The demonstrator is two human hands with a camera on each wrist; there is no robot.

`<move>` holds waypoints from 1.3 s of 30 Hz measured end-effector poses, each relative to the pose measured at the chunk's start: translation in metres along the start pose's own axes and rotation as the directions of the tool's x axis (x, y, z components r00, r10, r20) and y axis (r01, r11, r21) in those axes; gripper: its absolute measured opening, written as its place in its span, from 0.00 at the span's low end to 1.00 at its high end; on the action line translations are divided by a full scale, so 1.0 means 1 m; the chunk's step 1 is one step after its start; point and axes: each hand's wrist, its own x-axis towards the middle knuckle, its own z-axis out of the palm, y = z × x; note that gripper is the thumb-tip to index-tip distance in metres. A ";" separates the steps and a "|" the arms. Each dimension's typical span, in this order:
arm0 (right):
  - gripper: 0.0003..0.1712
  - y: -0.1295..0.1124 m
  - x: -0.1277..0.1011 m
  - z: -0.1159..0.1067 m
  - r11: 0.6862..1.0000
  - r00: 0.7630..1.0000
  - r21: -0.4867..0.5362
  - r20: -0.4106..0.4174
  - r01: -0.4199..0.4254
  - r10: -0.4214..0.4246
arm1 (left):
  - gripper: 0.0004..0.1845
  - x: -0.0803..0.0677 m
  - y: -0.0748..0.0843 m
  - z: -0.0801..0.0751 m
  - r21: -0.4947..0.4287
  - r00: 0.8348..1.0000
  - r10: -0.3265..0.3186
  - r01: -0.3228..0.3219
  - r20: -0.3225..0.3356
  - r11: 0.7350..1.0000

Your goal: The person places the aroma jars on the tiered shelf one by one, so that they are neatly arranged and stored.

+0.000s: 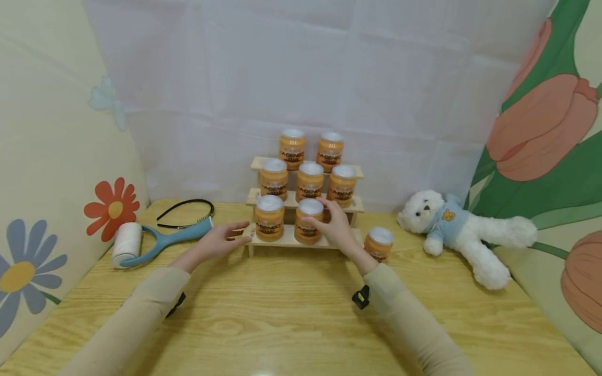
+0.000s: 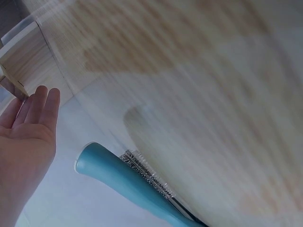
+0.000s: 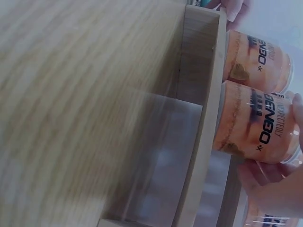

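A three-step wooden stand [image 1: 287, 242] holds several orange jars with white lids. My right hand [image 1: 324, 219] grips the lower step's right jar [image 1: 308, 222], thumb across its front. In the right wrist view that jar [image 3: 255, 123] lies beside its neighbour [image 3: 258, 61], with my fingers [image 3: 265, 177] curled at its lid end. The left hand [image 1: 230, 235] is open, and its fingertips touch the stand's left end [image 2: 28, 61]. Its flat palm [image 2: 26, 135] holds nothing. One more jar [image 1: 380, 243] stands on the table right of the stand.
A teal lint roller [image 1: 141, 244] and a black headband [image 1: 185, 214] lie at the left of the wooden table [image 1: 282, 313]. A white teddy bear [image 1: 463, 230] lies at the right. Flowered panels wall both sides, with a white sheet behind.
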 end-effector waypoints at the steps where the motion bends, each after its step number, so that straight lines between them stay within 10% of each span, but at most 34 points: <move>1: 0.41 0.000 0.000 0.001 1.000 1.000 -0.001 -0.004 0.003 -0.003 | 0.37 -0.001 0.000 0.000 0.001 1.000 0.000 0.000 -0.002 1.000; 21: 0.42 -0.002 -0.004 0.001 1.000 1.000 -0.009 0.007 -0.009 0.009 | 0.36 0.000 -0.001 -0.002 -0.001 1.000 0.002 -0.002 -0.009 1.000; 39: 0.38 0.015 -0.025 -0.060 1.000 0.995 0.023 0.097 -0.020 0.018 | 0.36 -0.001 0.002 -0.001 -0.005 1.000 -0.010 0.010 0.001 1.000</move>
